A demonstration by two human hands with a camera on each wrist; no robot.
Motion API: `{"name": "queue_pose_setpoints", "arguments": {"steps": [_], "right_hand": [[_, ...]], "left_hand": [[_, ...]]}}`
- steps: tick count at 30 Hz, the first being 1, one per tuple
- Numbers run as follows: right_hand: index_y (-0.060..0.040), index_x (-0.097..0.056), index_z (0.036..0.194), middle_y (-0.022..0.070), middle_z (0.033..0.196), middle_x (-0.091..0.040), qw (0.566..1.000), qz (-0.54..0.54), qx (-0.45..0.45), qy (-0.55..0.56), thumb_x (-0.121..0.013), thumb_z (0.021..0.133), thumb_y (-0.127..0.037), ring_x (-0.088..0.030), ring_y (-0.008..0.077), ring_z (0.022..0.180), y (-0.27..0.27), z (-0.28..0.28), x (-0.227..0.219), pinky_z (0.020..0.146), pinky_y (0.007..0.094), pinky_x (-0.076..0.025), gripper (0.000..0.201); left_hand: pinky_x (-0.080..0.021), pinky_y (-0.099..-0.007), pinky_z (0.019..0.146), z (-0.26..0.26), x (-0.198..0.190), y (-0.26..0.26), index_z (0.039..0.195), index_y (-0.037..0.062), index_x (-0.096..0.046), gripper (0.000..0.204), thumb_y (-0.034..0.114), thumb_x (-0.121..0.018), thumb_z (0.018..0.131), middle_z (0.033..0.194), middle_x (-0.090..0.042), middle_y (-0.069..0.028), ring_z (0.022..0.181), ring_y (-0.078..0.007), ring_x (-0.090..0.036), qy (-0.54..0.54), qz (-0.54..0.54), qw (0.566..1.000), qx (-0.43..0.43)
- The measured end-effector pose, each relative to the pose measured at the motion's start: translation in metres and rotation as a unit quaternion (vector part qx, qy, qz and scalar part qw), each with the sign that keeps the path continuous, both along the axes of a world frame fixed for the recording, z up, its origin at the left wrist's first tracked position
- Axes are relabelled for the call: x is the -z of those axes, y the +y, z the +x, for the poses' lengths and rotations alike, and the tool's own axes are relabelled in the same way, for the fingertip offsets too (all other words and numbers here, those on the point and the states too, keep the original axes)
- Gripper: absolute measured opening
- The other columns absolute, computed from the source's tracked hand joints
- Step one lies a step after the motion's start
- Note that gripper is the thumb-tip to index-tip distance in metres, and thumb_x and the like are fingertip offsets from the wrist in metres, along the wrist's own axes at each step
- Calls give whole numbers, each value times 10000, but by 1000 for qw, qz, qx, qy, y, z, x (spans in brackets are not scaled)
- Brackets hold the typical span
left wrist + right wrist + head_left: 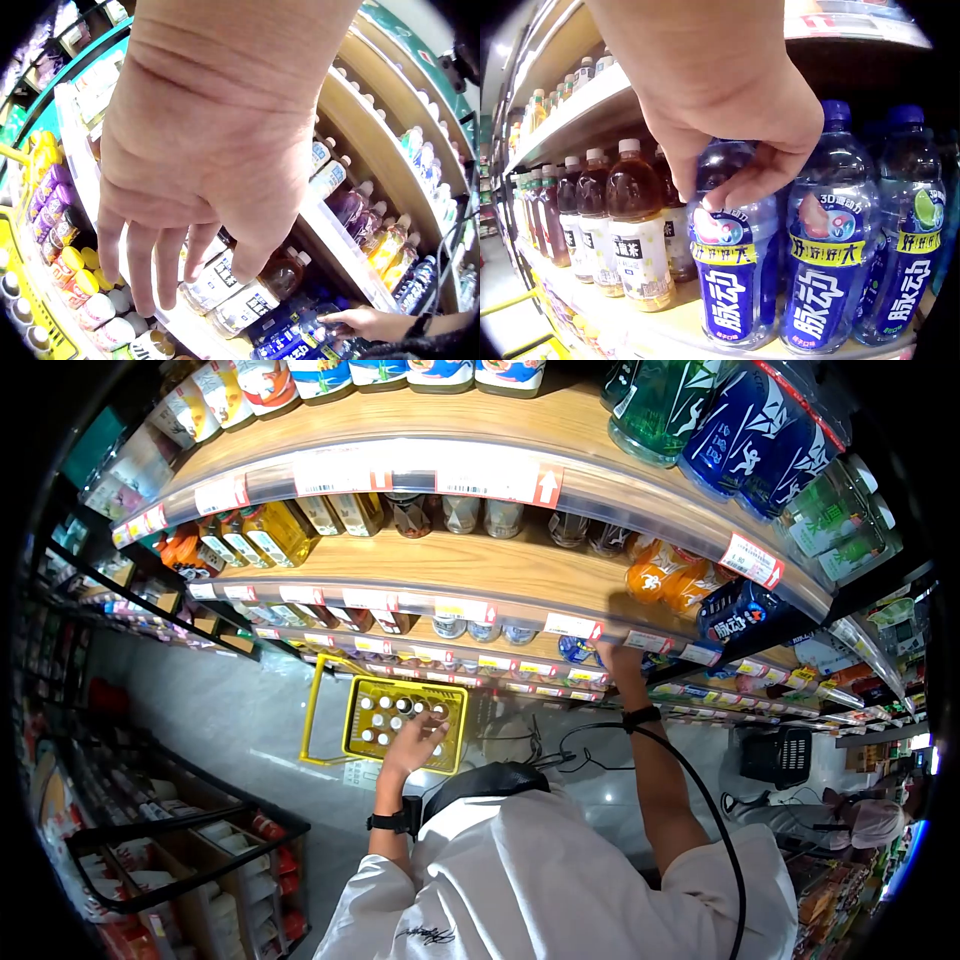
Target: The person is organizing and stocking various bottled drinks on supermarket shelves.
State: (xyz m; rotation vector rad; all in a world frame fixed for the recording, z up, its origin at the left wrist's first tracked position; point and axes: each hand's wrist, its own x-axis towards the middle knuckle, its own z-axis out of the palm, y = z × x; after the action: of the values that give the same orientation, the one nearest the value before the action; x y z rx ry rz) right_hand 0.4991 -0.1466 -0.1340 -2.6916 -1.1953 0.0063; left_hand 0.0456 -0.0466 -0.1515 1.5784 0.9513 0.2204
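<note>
Closely crowded, the shelf (681,321) risks neighbouring bottles (825,289) being toppled by the bottle (733,300) clamped in right fingers (759,180); left fingers (140,262) are spread.

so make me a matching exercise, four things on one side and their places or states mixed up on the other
1. yellow basket
2. right hand
3. left hand
4. brown tea bottles

A. gripping a blue-labelled bottle
B. white-capped, standing on a shelf
C. on the floor, holding bottles
D. empty, fingers extended

Pairs: 1-C, 2-A, 3-D, 4-B
</note>
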Motion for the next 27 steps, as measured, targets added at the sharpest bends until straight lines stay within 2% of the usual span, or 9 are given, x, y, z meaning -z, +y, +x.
{"name": "queue_pose_setpoints", "arguments": {"steps": [2,3,6,8,11,18,22,24,27], "right_hand": [[-98,-585,1452,231,1509,-553,984,-126,61,114,-649,907,-679,-522,357,1395,9,2,3,1193,454,-364,798],[-125,-617,1411,233,1351,-650,988,-124,34,81,-690,912,-603,-578,367,1318,13,-3,-7,1127,480,-432,695],[-49,-610,1368,277,1405,-605,998,-59,-3,-17,-704,885,-565,-569,446,1289,-6,33,94,1091,509,-457,713],[-21,-610,1337,323,1343,-607,976,-145,16,163,-755,873,-485,-622,457,1187,-1,-13,29,972,496,-531,672],[2,-600,1301,293,1235,-616,943,322,-58,-58,-828,827,-289,-676,461,989,-14,-81,11,816,507,-579,601],[-6,-678,1189,198,929,-656,974,178,-113,84,-850,839,-388,-670,345,906,32,-98,11,753,454,-555,545],[-21,-716,1159,200,981,-716,963,23,-21,267,-849,850,-429,-692,339,982,91,-91,-16,837,448,-556,528],[-24,-710,1222,182,1163,-744,937,271,-161,152,-842,865,-419,-703,329,1077,107,-82,23,934,434,-545,548],[-29,-702,1260,176,1246,-734,941,244,-122,202,-821,890,-367,-686,339,1166,95,-86,15,985,441,-533,514]], "left_hand": [[-571,-392,887,-8,2,-3,1333,-22,-615,462,313,-684,1022,1169,-749,-192,1024,-297,-742,12,-6,1000,0],[-571,-400,892,-12,-1,-6,1346,-16,-613,481,328,-685,1018,1182,-747,-197,1030,-311,-742,43,9,999,6],[-568,-427,914,-24,-30,-15,1371,-4,-607,523,367,-680,1009,1213,-737,-219,1058,-363,-736,101,47,994,14],[-573,-393,931,-38,-31,-18,1383,-28,-593,482,295,-681,1036,1183,-739,-184,1073,-309,-725,107,71,992,13],[-571,-399,940,-59,-40,-27,1383,-28,-594,482,293,-682,1034,1220,-728,-193,1088,-308,-720,112,80,990,-15],[-571,-409,933,-99,-40,-50,1418,-33,-553,517,303,-664,1042,1241,-724,-204,1087,-334,-724,126,66,989,-37],[-568,-414,943,-101,-41,-59,1420,-36,-553,522,307,-663,1041,1254,-717,-210,1094,-339,-721,140,27,989,-45],[-567,-414,948,-102,-40,-64,1422,-34,-554,524,308,-664,1041,1256,-715,-214,1103,-342,-718,140,16,989,-47],[-565,-444,944,-101,-37,-68,1423,-40,-550,564,351,-656,1030,1276,-702,-256,1128,-399,-708,133,37,990,-40]]}}
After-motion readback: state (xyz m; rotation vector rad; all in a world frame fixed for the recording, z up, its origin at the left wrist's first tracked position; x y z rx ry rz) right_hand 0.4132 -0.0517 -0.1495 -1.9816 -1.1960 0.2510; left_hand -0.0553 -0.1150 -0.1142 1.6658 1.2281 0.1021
